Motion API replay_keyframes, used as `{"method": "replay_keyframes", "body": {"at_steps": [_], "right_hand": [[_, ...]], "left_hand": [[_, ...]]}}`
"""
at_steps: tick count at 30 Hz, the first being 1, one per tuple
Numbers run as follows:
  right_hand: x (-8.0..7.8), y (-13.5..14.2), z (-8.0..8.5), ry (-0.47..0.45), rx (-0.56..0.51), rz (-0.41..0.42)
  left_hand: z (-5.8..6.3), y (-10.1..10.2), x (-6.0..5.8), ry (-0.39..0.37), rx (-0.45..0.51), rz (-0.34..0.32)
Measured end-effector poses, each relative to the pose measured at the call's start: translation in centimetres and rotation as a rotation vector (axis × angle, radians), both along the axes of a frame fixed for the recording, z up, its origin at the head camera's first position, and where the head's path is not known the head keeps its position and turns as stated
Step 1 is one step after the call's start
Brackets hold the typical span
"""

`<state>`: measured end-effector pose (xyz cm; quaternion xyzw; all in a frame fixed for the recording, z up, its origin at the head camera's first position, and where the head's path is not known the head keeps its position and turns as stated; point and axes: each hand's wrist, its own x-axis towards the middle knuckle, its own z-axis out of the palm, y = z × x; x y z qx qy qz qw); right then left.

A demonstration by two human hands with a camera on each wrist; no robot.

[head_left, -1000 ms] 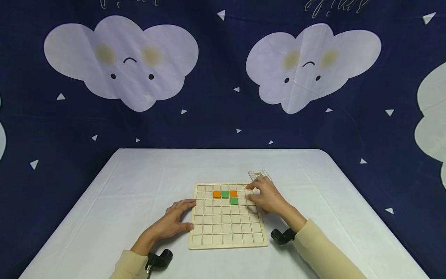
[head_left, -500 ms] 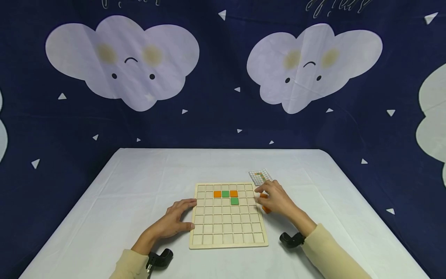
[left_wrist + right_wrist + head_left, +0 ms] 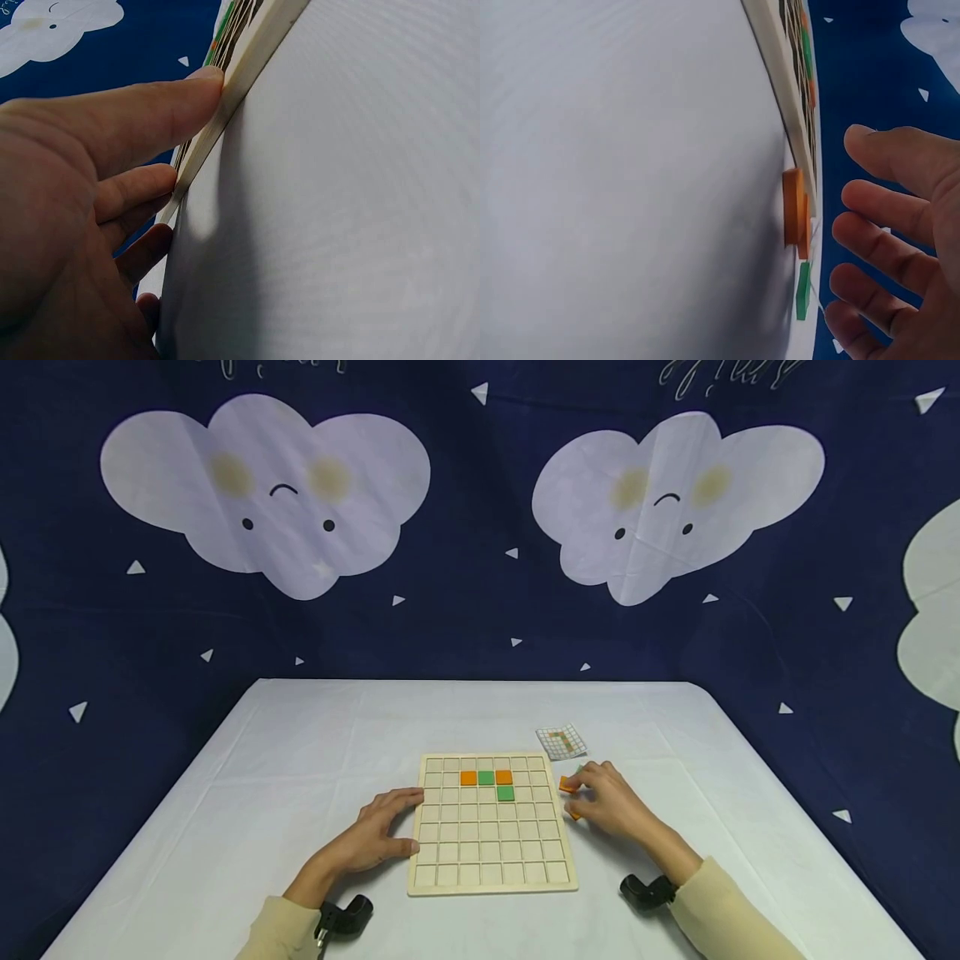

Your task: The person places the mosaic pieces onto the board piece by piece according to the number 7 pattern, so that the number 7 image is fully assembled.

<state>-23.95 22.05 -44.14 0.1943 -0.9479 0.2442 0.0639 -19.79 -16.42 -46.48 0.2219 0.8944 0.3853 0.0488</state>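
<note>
A wooden grid board (image 3: 480, 852) lies flat on the table. Orange tiles (image 3: 468, 778) and green tiles (image 3: 506, 793) sit in its upper cells. My left hand (image 3: 371, 839) rests against the board's left edge, thumb and fingertips at the rim, seen close in the left wrist view. Just right of the board, my right hand (image 3: 611, 802) hovers over loose tiles with thumb and fingers apart and nothing between them. Two loose orange tiles (image 3: 793, 206) and a green tile (image 3: 803, 291) show below the fingers in the right wrist view; the hand partly covers them in the head view.
A small card (image 3: 562, 742) printed with a coloured grid pattern lies beyond the board's far right corner. A white cloth covers the table (image 3: 300, 735). Behind it hangs a dark blue curtain (image 3: 480, 635) with clouds. Black wrist cameras (image 3: 647, 893) are strapped to both wrists.
My right hand has moved from over the board's upper right cells rightward and nearer to the loose tiles, uncovering the card. The left hand and the tiles on the board have stayed put.
</note>
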Motion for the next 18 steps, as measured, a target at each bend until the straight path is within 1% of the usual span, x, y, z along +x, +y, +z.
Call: {"method": "replay_keyframes", "body": {"at_steps": [4,9,13,18], "right_hand": [[0.2,0.5,-0.3,0.005,0.025,0.000],[0.4,0.9,-0.4,-0.023,0.036,0.006],[0.5,1.2,-0.5,-0.037,0.040,0.022],[0.4,1.4,-0.6,-0.046,0.055,0.043]], "left_hand": [[0.0,0.0,0.0,0.007,0.001,-0.004],[-0.1,-0.1,-0.1,0.022,-0.002,-0.020],[0.0,-0.1,-0.1,0.009,-0.001,-0.016],[-0.1,-0.1,-0.1,0.013,0.000,-0.016]]}}
